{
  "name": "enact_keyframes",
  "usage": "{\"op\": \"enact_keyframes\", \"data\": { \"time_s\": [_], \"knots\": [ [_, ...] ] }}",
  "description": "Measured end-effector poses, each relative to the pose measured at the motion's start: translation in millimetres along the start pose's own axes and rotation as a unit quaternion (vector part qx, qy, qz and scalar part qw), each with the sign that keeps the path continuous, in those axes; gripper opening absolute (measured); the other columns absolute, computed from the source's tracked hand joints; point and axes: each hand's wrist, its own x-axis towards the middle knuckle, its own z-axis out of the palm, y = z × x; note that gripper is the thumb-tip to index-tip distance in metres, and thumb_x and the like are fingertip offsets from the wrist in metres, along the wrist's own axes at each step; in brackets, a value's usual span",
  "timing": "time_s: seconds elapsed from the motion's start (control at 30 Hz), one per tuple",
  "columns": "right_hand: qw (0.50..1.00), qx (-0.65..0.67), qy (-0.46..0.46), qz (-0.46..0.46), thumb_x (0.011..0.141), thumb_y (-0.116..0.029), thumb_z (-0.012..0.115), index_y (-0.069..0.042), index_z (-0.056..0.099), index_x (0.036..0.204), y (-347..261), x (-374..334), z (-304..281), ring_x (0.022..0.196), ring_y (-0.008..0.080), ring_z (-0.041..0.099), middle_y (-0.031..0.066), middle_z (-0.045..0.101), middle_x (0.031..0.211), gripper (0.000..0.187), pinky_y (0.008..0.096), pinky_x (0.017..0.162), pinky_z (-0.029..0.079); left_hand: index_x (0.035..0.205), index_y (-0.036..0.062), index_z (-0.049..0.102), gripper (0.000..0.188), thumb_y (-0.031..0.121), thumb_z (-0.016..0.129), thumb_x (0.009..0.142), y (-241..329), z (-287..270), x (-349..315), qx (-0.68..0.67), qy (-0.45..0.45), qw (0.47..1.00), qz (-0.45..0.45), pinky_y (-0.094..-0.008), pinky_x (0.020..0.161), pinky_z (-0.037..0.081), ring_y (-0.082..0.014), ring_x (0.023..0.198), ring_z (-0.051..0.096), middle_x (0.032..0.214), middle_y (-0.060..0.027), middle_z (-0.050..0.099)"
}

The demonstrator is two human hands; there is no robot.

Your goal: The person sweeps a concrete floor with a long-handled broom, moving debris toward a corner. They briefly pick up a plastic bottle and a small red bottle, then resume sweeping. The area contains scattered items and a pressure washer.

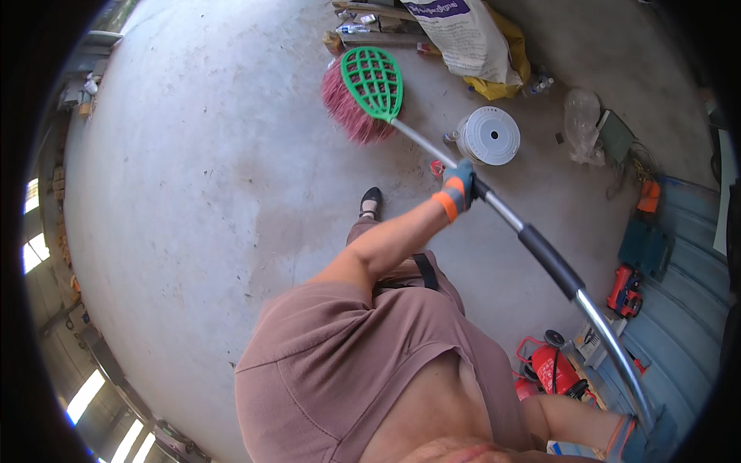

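Note:
I hold a long broom across my front, its metal pole (pixel 505 214) slanting from the lower right toward the top centre. At the far end, a green lattice head (pixel 373 81) carries reddish-pink bristles (pixel 347 106) that rest on the floor. My left hand (pixel 460 185), in a grey-blue glove with an orange cuff, is wrapped round the pole above its black foam sleeve (pixel 551 260). Down by the near end of the pole, my gloved right hand (pixel 647 441) grips it, partly cut off by the dark picture rim.
A white reel (pixel 491 136) stands right of the bristles. Beyond are a white sack (pixel 467 38), a yellow bag (pixel 511 48) and wood scraps (pixel 378 23). Clear plastic (pixel 583 127) lies farther right. Red fire extinguishers (pixel 554 369) and a red tool (pixel 624 292) stand along the blue wall (pixel 687 309).

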Motion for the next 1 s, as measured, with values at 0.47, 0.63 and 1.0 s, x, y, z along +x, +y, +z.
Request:
{"op": "enact_keyframes", "data": {
  "time_s": [0.47,0.63,1.0],
  "knots": [
    [0.994,0.066,0.003,0.089,0.084,-0.016,0.05,-0.011,0.048,0.063,106,-76,52,0.049,0.0123,0.041,0.0046,0.044,0.064,0.021,0.0274,0.048,0.032,0.09,0.0067,0.049,0.023,0.027,0.06,0.088,48,-145,62,0.014,0.134,0.99,-0.034,-0.0454,0.053,0.052,-0.0253,0.056,0.055,0.068,-0.0083,0.051],
    [0.966,0.163,-0.054,0.192,0.085,-0.014,0.049,-0.012,0.049,0.069,139,-118,72,0.042,0.0081,0.032,-0.0009,0.036,0.054,0.016,0.0264,0.042,0.028,0.091,0.0052,0.051,0.024,0.027,0.061,0.089,64,-237,70,-0.041,0.22,0.975,0.001,-0.0458,0.06,0.052,-0.0274,0.063,0.056,0.071,-0.01,0.054],
    [0.905,0.311,0.05,0.285,0.089,-0.005,0.046,-0.013,0.046,0.075,145,-147,-35,0.044,0.0058,0.034,-0.0023,0.037,0.057,0.016,0.0237,0.046,0.029,0.07,0.0152,0.043,0.025,0.017,0.062,0.086,33,-272,23,-0.156,0.231,0.96,0.002,-0.0317,0.045,0.043,-0.0173,0.045,0.041,0.056,-0.0005,0.039]
  ]
}}
